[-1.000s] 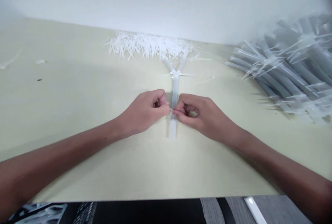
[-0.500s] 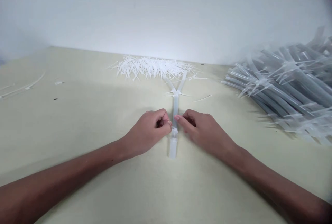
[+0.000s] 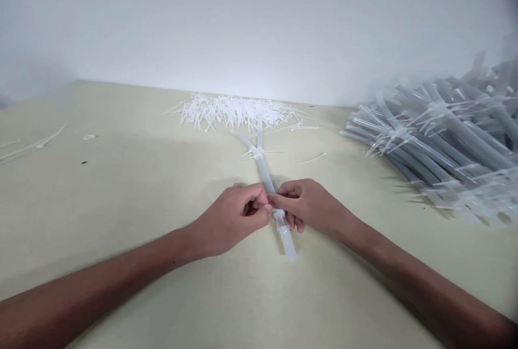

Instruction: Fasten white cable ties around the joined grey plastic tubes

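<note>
Listing first the left hand [image 3: 230, 220]: fingers curled inward in a narrow pinch, fingertips at a white cable tie [image 3: 278, 213] cinched around a translucent plastic tube [image 3: 265, 173]. Right hand [image 3: 308, 206]: equally narrow, thumb and forefinger closing on the same spot from the opposite side, remaining fingers folded under. The fingers partly hide the exact grip. Both hands nearly meet over the tube.

Tube: lying flat on a cream tabletop [image 3: 121, 214], between the hands, its open end pointing toward the near side. Farther away it forks into two branches, with a second cable tie [image 3: 257, 150] at the fork.

Also on the tabletop: a heap of loose white cable ties [image 3: 234, 113] along the far edge, just beyond the fork; a large stack of grey tubes [image 3: 437, 144] bound with ties, at right; pale loose strips [image 3: 36, 143] at far left; a single stray tie [image 3: 311, 158] right of the fork. Behind everything stands a white wall [image 3: 202, 25].
</note>
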`<action>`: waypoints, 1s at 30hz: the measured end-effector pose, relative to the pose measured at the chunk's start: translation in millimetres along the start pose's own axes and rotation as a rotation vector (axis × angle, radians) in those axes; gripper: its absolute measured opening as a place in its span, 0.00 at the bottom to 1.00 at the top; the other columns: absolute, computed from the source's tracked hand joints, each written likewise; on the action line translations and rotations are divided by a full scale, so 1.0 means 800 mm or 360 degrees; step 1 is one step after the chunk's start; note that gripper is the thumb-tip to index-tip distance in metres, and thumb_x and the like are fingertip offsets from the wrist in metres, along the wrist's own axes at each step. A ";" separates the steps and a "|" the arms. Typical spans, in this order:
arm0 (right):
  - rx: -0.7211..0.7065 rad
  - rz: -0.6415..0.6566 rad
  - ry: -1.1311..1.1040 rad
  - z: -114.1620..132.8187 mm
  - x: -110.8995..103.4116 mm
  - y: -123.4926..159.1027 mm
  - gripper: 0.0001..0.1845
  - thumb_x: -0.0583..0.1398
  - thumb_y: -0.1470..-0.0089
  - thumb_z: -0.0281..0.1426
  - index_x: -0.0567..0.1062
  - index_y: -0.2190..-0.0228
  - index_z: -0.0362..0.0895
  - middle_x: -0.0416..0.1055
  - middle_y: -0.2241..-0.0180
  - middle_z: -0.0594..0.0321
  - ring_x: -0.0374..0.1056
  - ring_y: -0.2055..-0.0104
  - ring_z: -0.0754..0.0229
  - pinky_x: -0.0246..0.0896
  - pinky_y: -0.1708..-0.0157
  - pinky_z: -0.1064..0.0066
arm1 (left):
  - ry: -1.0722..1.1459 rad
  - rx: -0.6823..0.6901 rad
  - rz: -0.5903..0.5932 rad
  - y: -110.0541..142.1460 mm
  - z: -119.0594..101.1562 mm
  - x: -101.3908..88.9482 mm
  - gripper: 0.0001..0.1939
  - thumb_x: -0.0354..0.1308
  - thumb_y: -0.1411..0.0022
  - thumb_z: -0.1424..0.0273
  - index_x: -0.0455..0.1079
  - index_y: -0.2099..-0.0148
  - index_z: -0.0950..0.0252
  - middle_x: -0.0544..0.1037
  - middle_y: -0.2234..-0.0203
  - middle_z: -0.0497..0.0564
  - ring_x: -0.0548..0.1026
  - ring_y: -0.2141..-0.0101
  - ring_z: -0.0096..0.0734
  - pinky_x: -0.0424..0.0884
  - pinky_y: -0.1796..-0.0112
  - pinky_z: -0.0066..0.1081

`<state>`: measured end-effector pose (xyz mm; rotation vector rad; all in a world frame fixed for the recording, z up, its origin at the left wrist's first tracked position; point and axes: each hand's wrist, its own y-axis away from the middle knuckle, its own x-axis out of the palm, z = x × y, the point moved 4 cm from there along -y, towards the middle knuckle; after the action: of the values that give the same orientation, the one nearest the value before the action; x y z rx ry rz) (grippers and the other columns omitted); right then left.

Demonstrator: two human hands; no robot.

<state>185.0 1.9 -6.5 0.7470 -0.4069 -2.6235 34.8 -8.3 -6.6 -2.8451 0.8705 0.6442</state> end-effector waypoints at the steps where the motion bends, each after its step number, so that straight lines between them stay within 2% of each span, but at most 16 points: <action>1: -0.0006 0.0021 -0.0050 0.000 0.001 0.001 0.16 0.57 0.48 0.40 0.69 0.80 0.42 0.67 0.84 0.65 0.61 0.83 0.68 0.57 0.83 0.75 | 0.0029 -0.0001 0.0011 0.001 0.000 0.000 0.11 0.47 0.39 0.68 0.53 0.73 0.63 0.55 0.81 0.42 0.52 0.78 0.22 0.50 0.77 0.26; 6: -0.0077 0.0215 -0.0305 0.000 0.007 0.002 0.12 0.59 0.49 0.39 0.71 0.75 0.42 0.66 0.81 0.66 0.62 0.80 0.68 0.55 0.82 0.76 | 0.0105 0.0005 0.0031 0.002 0.003 -0.001 0.09 0.48 0.40 0.71 0.53 0.73 0.63 0.54 0.81 0.41 0.51 0.78 0.22 0.49 0.78 0.25; 8: -0.0133 0.0228 -0.0371 0.001 0.009 0.002 0.12 0.59 0.49 0.38 0.71 0.74 0.42 0.65 0.80 0.66 0.61 0.80 0.68 0.55 0.81 0.76 | 0.0092 0.0018 0.0023 0.003 0.002 -0.002 0.10 0.47 0.38 0.70 0.54 0.72 0.63 0.55 0.81 0.42 0.52 0.78 0.22 0.50 0.77 0.26; 12: -0.0255 -0.0037 -0.0416 0.003 0.004 -0.003 0.12 0.59 0.48 0.38 0.67 0.76 0.43 0.65 0.81 0.68 0.61 0.80 0.68 0.57 0.79 0.74 | 0.0036 0.0012 -0.0136 0.004 -0.001 -0.004 0.14 0.45 0.35 0.59 0.59 0.69 0.63 0.65 0.75 0.45 0.61 0.73 0.26 0.58 0.72 0.28; 15: -0.0383 -0.0269 -0.0465 0.005 -0.001 -0.004 0.11 0.60 0.49 0.37 0.66 0.73 0.44 0.67 0.79 0.68 0.65 0.77 0.66 0.61 0.75 0.72 | -0.0074 -0.0054 -0.0357 0.005 0.002 -0.008 0.17 0.51 0.41 0.52 0.63 0.62 0.60 0.70 0.65 0.48 0.66 0.64 0.32 0.64 0.65 0.34; 17: -0.0465 -0.0360 -0.0509 0.005 -0.003 -0.004 0.11 0.61 0.49 0.37 0.66 0.72 0.44 0.69 0.76 0.67 0.67 0.76 0.64 0.63 0.73 0.70 | -0.0192 -0.0054 -0.0416 0.004 0.004 -0.008 0.20 0.55 0.46 0.49 0.64 0.60 0.59 0.70 0.61 0.49 0.67 0.61 0.35 0.65 0.62 0.36; 20: -0.0559 -0.0424 -0.0539 0.005 -0.002 -0.002 0.10 0.61 0.49 0.37 0.66 0.70 0.44 0.70 0.75 0.67 0.68 0.73 0.63 0.65 0.72 0.68 | -0.0289 0.0004 -0.0378 0.001 0.005 -0.005 0.18 0.55 0.44 0.51 0.66 0.64 0.60 0.71 0.64 0.48 0.68 0.61 0.35 0.66 0.62 0.37; 24: -0.0643 -0.0424 -0.0530 0.007 0.003 0.000 0.09 0.62 0.49 0.35 0.68 0.70 0.44 0.70 0.72 0.66 0.69 0.70 0.63 0.64 0.69 0.69 | -0.0213 0.0003 -0.0446 0.001 0.009 -0.005 0.14 0.54 0.41 0.55 0.64 0.65 0.60 0.71 0.65 0.46 0.69 0.64 0.31 0.67 0.65 0.34; 30: -0.0696 -0.0520 -0.0524 0.010 0.007 0.006 0.08 0.63 0.49 0.34 0.69 0.71 0.45 0.66 0.74 0.67 0.63 0.72 0.65 0.59 0.72 0.70 | -0.0373 0.0125 -0.0470 0.005 0.002 -0.004 0.10 0.54 0.40 0.59 0.63 0.64 0.60 0.69 0.66 0.44 0.68 0.64 0.28 0.65 0.65 0.32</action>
<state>177.2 -3.1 -0.8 0.2524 0.2262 -2.9928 29.1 -9.8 -6.7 -2.6787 0.4196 0.8566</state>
